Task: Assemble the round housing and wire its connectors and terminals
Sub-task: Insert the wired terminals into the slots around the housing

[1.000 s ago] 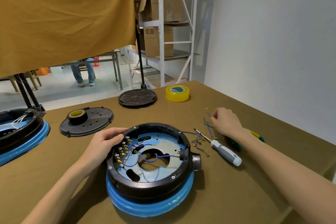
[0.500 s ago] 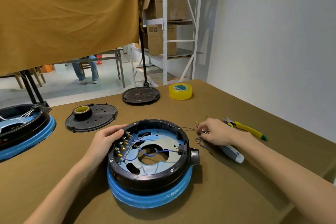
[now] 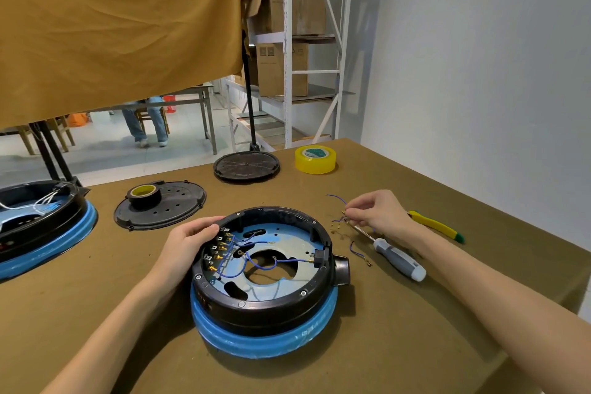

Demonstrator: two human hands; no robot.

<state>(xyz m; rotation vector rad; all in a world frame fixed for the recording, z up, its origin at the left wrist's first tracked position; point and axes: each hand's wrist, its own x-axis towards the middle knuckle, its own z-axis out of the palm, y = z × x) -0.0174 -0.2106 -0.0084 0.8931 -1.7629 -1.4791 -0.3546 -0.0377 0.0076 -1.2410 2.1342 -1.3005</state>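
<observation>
Round housing [image 3: 262, 269] open side up at table centre, terminals exposed for wiring. Left hand [image 3: 187, 241] grips housing left rim, steadying it. Right hand [image 3: 377, 213], right of housing, pinches blue wire [image 3: 338, 198], lifting it clear of loose leads beside screwdriver [image 3: 396, 254].

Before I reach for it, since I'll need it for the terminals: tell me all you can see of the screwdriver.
The screwdriver lies flat on the brown table, right of the round housing, just below the right hand. Its thick handle looks like grey plastic or rubber with a whitish butt end; a thin bare-metal shaft points up-left toward the loose blue wires. Nothing holds it; its tip is hidden among the wires.
</observation>
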